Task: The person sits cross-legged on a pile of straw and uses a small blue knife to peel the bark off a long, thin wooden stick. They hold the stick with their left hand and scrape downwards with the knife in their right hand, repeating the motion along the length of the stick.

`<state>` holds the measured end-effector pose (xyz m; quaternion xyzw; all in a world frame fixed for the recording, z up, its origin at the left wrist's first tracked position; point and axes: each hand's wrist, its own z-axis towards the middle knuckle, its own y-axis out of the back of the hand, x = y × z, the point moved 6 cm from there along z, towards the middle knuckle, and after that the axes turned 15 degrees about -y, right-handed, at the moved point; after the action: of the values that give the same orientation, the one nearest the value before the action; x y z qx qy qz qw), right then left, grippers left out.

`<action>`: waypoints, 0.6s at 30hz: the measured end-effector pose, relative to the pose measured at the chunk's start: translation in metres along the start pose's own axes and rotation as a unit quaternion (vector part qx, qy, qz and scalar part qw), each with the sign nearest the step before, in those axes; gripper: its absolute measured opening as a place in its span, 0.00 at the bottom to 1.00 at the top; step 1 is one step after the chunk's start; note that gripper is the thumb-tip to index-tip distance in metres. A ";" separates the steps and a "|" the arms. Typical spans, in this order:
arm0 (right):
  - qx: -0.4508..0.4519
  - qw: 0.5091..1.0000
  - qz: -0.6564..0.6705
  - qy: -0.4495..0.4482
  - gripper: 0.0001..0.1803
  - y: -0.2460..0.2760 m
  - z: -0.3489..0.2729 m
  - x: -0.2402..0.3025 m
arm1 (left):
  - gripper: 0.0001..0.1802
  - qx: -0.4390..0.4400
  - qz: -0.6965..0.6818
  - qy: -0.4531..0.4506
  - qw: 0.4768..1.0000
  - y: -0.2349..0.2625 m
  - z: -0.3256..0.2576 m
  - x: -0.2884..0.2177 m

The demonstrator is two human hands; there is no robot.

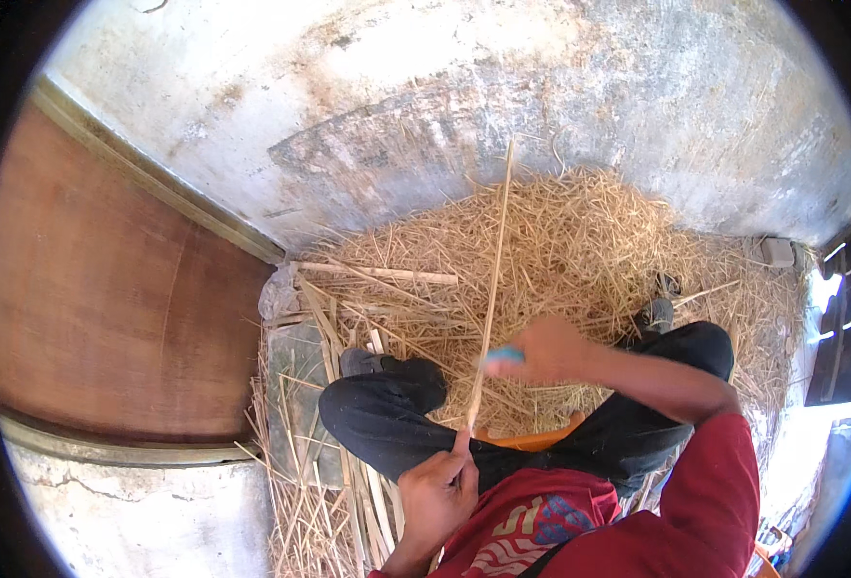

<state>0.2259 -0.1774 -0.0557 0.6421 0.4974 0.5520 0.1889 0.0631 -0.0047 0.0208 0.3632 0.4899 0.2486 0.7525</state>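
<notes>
A long thin bamboo strip (pixel 494 279) runs from my lap up toward the wall. My left hand (pixel 435 491) pinches its lower end near my waist. My right hand (pixel 546 349) is closed on a tool with a light blue handle (pixel 505 354), pressed against the strip about a third of the way up. The tool's blade is hidden by my fingers. I sit with legs in black trousers (pixel 387 409) spread, on an orange seat (pixel 531 441).
A heap of straw-like shavings (pixel 580 241) covers the floor ahead. Split strips (pixel 372 273) lie at the left. A brown wooden door (pixel 107 289) stands left, a grey concrete wall (pixel 503 106) ahead, a sandal (pixel 659 310) by my right foot.
</notes>
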 end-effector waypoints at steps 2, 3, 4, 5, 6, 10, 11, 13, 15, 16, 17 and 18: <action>0.003 0.996 0.020 0.082 0.47 -0.006 -0.025 0.022 | 0.19 -0.003 0.000 0.009 1.000 0.002 -0.001 0.002; -0.011 0.997 -0.008 0.082 0.46 -0.005 -0.021 0.021 | 0.19 -0.008 -0.001 0.001 1.000 0.001 0.003 0.001; -0.026 0.996 -0.039 0.081 0.46 0.002 -0.014 0.016 | 0.19 -0.010 0.004 -0.007 1.000 -0.001 0.007 0.000; -0.046 0.993 -0.074 0.076 0.45 0.011 -0.008 0.012 | 0.20 -0.012 0.006 -0.015 1.000 -0.001 0.011 -0.001; -0.083 0.990 -0.075 0.089 0.43 0.016 -0.005 0.010 | 0.20 -0.009 0.016 -0.020 1.000 0.000 0.015 -0.001; -0.155 0.977 -0.083 0.123 0.40 0.029 0.004 0.009 | 0.21 0.006 0.038 -0.027 0.999 0.001 0.022 -0.002; -0.152 0.977 -0.087 0.126 0.40 0.031 0.006 0.010 | 0.21 0.003 0.045 -0.029 0.999 0.002 0.023 -0.003; -0.172 0.982 -0.079 0.016 0.40 0.029 0.025 -0.004 | 0.21 0.000 0.057 -0.033 0.998 0.002 0.025 -0.004; -0.167 0.981 -0.065 -0.074 0.42 0.034 0.040 -0.025 | 0.20 0.014 0.031 -0.067 0.997 -0.002 0.013 -0.013; -0.151 0.981 -0.054 -0.112 0.44 0.043 0.044 -0.043 | 0.20 0.027 0.015 -0.083 0.996 -0.003 0.007 -0.018; -0.135 0.979 -0.044 -0.148 0.46 0.055 0.049 -0.062 | 0.19 0.041 -0.013 -0.053 0.998 -0.005 0.005 -0.023; -0.132 0.975 -0.033 -0.175 0.48 0.074 0.059 -0.077 | 0.18 0.025 -0.003 -0.062 0.998 -0.002 0.009 -0.019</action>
<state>0.3183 -0.2570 -0.0561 0.6815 0.3999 0.4851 0.3745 0.0637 -0.0222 0.0322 0.3949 0.4499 0.2111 0.7727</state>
